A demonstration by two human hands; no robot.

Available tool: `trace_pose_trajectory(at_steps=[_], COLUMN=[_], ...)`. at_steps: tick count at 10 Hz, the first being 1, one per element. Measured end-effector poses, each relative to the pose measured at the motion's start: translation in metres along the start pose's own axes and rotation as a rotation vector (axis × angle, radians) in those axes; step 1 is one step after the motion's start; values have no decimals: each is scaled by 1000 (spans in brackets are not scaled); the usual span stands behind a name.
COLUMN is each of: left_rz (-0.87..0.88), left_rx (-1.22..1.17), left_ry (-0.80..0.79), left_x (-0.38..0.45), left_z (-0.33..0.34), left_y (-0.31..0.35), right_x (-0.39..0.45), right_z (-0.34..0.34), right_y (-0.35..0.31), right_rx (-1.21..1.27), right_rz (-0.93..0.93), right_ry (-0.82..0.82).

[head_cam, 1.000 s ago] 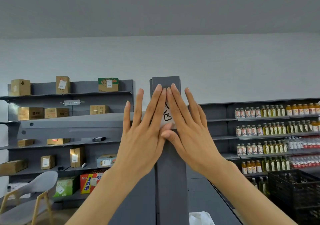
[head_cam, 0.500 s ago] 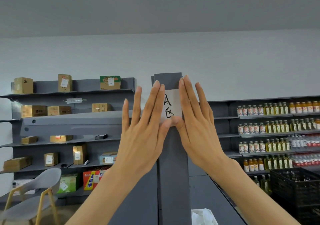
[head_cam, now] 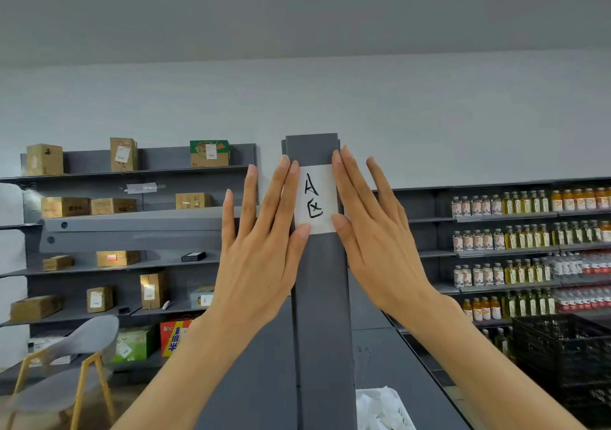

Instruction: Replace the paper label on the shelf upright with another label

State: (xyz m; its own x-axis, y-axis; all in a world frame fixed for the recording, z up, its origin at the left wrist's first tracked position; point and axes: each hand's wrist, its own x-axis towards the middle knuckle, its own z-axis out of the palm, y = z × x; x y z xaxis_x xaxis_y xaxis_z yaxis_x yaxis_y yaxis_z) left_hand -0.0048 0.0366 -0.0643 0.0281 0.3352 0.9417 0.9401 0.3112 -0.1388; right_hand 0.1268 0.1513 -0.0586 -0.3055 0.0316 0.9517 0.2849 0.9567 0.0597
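A white paper label [head_cam: 315,199] with black handwritten marks lies flat on the front of the dark grey shelf upright [head_cam: 322,297], near its top. My left hand [head_cam: 261,248] is flat with fingers spread, its fingertips and thumb resting on the label's left edge. My right hand [head_cam: 377,234] is flat too, fingers and thumb along the label's right edge. Neither hand grips anything. The middle of the label shows between the hands.
Grey shelves with cardboard boxes [head_cam: 66,206] run along the left wall, bottle shelves [head_cam: 515,234] along the right. A grey chair [head_cam: 62,363] stands at lower left, a black crate [head_cam: 562,357] at lower right, and white plastic [head_cam: 380,410] beside the upright's base.
Both hands have slid apart and upward from the label's middle to its side edges, uncovering the writing. The view has tilted slightly.
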Motion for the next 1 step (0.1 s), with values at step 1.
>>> trace_pose_trajectory(at_steps=[1], left_rz=[19], left_rx=[-151], left_ry=[3], left_x=[-1], left_z=[-6], left_y=[1], right_x=[-3], right_z=[-13], right_y=[-4], right_rx=[196], right_rz=[37], right_ry=[0])
